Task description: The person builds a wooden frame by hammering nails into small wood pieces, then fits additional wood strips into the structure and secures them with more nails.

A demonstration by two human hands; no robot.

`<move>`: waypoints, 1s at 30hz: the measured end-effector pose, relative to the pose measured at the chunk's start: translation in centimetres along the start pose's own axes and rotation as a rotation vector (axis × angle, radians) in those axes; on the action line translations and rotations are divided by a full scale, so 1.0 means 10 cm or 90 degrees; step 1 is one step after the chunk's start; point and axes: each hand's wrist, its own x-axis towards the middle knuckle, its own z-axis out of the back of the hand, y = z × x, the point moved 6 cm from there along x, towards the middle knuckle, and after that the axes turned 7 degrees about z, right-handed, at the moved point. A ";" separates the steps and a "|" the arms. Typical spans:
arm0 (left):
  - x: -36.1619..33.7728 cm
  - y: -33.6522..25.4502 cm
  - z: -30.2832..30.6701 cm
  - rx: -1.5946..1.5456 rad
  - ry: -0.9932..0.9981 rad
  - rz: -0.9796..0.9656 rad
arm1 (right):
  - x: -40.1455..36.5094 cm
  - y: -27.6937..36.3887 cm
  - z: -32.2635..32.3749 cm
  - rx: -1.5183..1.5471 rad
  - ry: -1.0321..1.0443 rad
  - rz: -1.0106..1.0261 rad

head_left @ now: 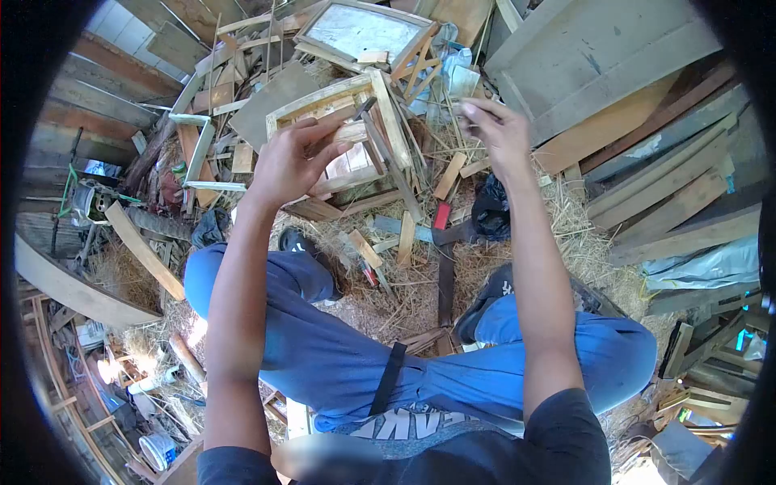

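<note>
My left hand (pixel 293 162) is closed over a wooden frame (pixel 386 121), around a wooden-handled tool (pixel 365 108) with a short dark head. The frame is box-like, with pale panels inside, and a weathered stick (pixel 392 158) leans along its right side. To the right, my right hand (pixel 499 133) is raised with thumb and fingers pinched together; what is between the fingertips is too small and blurred to tell. On the ground below lie a handsaw (pixel 445 283) with a dark blade, a red object (pixel 441 215) and a black plastic bag (pixel 491 208).
Straw and wood offcuts (pixel 450 175) cover the ground between my feet. A framed pane (pixel 364 34) lies behind the wooden frame. Large boards (pixel 598 61) and stacked planks (pixel 671 182) stand at right. A curved board (pixel 77 283) and a white bucket (pixel 158 449) are at left.
</note>
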 end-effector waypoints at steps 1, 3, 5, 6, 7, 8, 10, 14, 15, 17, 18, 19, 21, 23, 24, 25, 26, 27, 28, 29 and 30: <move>0.01 0.02 -0.01 0.009 0.002 -0.007 | 0.00 0.10 -0.22 -0.041 0.036 0.027; 0.03 0.04 -0.02 0.001 -0.003 -0.011 | -0.02 0.26 -0.58 -0.082 0.075 0.053; 0.03 0.04 -0.01 -0.007 -0.007 -0.014 | -0.04 0.39 -0.88 -0.204 0.110 0.116; 0.02 0.02 0.00 0.005 -0.007 -0.019 | -0.04 0.43 -0.99 -0.234 0.116 0.187; 0.02 0.00 0.01 0.016 -0.006 -0.023 | -0.04 0.43 -1.05 -0.235 0.121 0.188; 0.01 -0.04 0.04 0.015 -0.009 -0.021 | -0.04 0.45 -1.12 -0.281 0.138 0.208; 0.00 -0.08 0.07 0.046 0.010 0.001 | -0.06 0.51 -1.22 -0.364 0.166 0.240; 0.02 0.04 0.02 0.016 -0.009 -0.012 | -0.08 0.62 -1.43 -0.454 0.262 0.299; 0.01 0.05 0.03 0.014 -0.014 -0.008 | -0.09 0.63 -1.45 -0.454 0.268 0.301; -0.02 0.03 0.03 0.022 -0.021 -0.020 | -0.10 0.66 -1.49 -0.444 0.288 0.320; -0.02 0.02 0.04 0.020 -0.026 -0.016 | -0.10 0.67 -1.52 -0.430 0.289 0.381; -0.01 0.01 0.05 0.016 -0.004 -0.005 | -0.10 0.66 -1.52 -0.429 0.295 0.382; -0.01 -0.01 0.06 0.009 0.015 0.008 | -0.12 0.65 -1.52 -0.442 0.303 0.386; -0.01 -0.02 0.06 0.027 0.017 0.002 | -0.12 0.65 -1.53 -0.442 0.313 0.388; -0.01 0.02 0.03 0.025 0.015 0.004 | -0.13 0.65 -1.53 -0.443 0.319 0.390; -0.01 0.04 0.02 0.027 -0.028 -0.033 | -0.13 0.64 -1.54 -0.443 0.322 0.390; -0.01 0.05 0.03 0.029 -0.072 -0.069 | -0.13 0.65 -1.54 -0.445 0.321 0.407; -0.01 0.05 0.03 0.028 -0.073 -0.068 | -0.14 0.66 -1.54 -0.447 0.320 0.424; -0.01 0.04 0.04 0.021 -0.068 -0.065 | -0.14 0.65 -1.54 -0.446 0.322 0.424; -0.01 0.04 0.04 0.015 -0.063 -0.063 | -0.14 0.65 -1.54 -0.446 0.320 0.419; -0.01 0.04 0.04 0.015 -0.063 -0.062 | -0.14 0.65 -1.54 -0.447 0.319 0.415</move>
